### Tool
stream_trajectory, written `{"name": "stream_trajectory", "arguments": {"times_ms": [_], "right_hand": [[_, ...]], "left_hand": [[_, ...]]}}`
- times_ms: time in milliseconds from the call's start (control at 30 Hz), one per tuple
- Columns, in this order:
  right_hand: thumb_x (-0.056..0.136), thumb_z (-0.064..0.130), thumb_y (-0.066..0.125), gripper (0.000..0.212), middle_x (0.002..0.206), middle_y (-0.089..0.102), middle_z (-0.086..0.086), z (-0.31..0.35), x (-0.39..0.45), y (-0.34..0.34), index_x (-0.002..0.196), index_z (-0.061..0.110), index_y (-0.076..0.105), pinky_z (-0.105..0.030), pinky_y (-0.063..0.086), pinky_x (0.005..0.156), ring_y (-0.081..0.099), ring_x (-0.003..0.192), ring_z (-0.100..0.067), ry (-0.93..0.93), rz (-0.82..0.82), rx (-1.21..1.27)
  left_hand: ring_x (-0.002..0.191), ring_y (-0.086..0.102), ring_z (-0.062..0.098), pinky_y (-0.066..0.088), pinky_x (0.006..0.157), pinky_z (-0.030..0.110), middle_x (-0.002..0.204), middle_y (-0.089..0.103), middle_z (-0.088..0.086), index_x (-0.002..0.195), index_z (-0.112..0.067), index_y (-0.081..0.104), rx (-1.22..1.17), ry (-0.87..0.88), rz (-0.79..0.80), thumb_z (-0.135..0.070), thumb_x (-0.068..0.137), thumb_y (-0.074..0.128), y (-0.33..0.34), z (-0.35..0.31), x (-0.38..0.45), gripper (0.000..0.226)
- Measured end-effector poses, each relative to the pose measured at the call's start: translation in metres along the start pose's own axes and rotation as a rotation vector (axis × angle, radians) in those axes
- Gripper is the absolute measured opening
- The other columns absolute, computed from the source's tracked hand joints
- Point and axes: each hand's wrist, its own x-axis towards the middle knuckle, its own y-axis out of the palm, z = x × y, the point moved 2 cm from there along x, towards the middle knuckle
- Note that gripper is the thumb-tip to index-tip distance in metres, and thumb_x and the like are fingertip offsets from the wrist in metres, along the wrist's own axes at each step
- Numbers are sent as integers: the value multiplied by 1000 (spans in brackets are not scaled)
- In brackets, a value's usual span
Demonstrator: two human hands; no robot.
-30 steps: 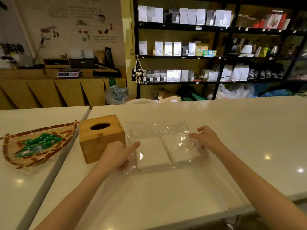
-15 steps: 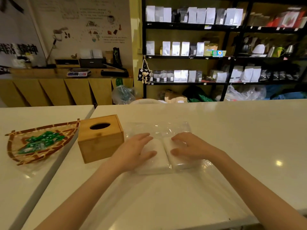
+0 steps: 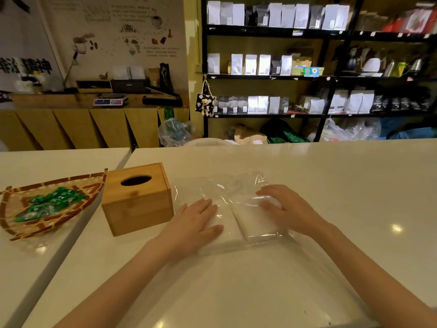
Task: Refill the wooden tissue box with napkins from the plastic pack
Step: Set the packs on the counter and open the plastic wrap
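Clear plastic covers two white napkin stacks lying side by side in the pack (image 3: 236, 204), which lies flat on the white counter (image 3: 331, 185), just right of the box (image 3: 138, 197). The pack's loose far end is crinkled and catches the light.

The left hand (image 3: 194, 223) rests palm down on the left stack, fingers straight and close together, thumb out toward the right along the near edge. The right hand (image 3: 286, 209) lies palm down on the right stack (image 3: 255, 221), fingers slightly spread and pointing left and far. Neither hand is gripping anything; both are pressed flat on the plastic.

The box is bamboo-coloured wood with an oval slot in its lid, which is on. It stands upright near the counter's left edge, close to the left hand but apart from it.

On a second counter to the left, a woven basket (image 3: 14, 223) holds green sachets (image 3: 49, 204).
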Motion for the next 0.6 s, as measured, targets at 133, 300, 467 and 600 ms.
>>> {"name": "stream_trajectory", "arguments": {"times_ms": [133,300,467,600], "right_hand": [[90,14,54,26,111,62,-6,-36,-4,-26,115,12,63,-23,35,83,54,99,-19,272,-223,210],[86,22,58,22,73,67,-9,-49,-11,-27,82,4,71,-16,38,47,51,56,-15,558,-78,492],[75,14,70,10,57,63,-2,-41,-15,-25,72,4,72,-15,34,38,46,39,-6,542,-36,637],[75,9,71,6,57,59,-3,-38,-13,-21,70,12,69,-17,29,40,45,43,-10,569,15,713]], "left_hand": [[143,12,14,11,114,29,155,19,-1,139,-24,35,-20,60,-64,-38,97,31,-22,-21,22,45],[143,16,11,12,112,24,155,23,-3,139,-21,38,-163,223,47,-30,99,28,-16,-60,70,42],[143,13,11,6,116,36,155,21,-4,141,-23,33,-188,210,134,-33,99,22,5,-73,97,44],[144,10,10,2,116,35,156,17,-5,142,-24,29,-217,202,171,-32,100,18,13,-75,102,45]]}}
